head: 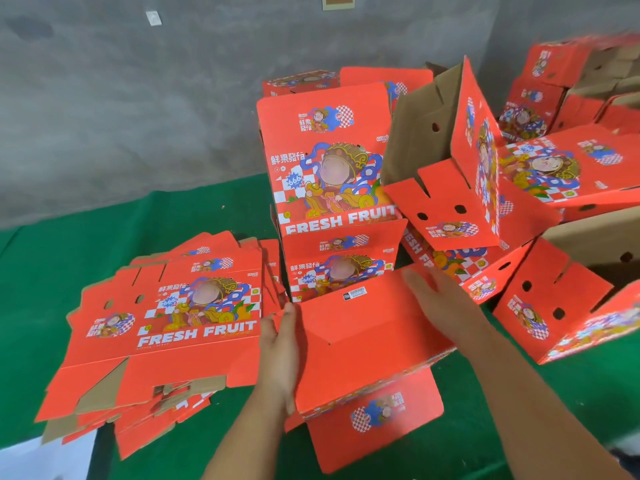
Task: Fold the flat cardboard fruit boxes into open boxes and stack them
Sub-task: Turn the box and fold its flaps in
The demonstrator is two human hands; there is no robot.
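Right now I have a half-folded red box (360, 344) between both hands, low in the middle of the green table (519, 420).

My left hand (278, 351) lies flat against its left side, fingers straight; my right hand (436, 296) rests spread on the top panel, blurred, so I cannot tell how firmly it presses. Its lower flap hangs toward me and hides the underside. Just left lies the stack of flat boxes (166, 327); behind stand upright boxes (332, 168); folded boxes (485, 174) pile up at right, cut off by the edge.
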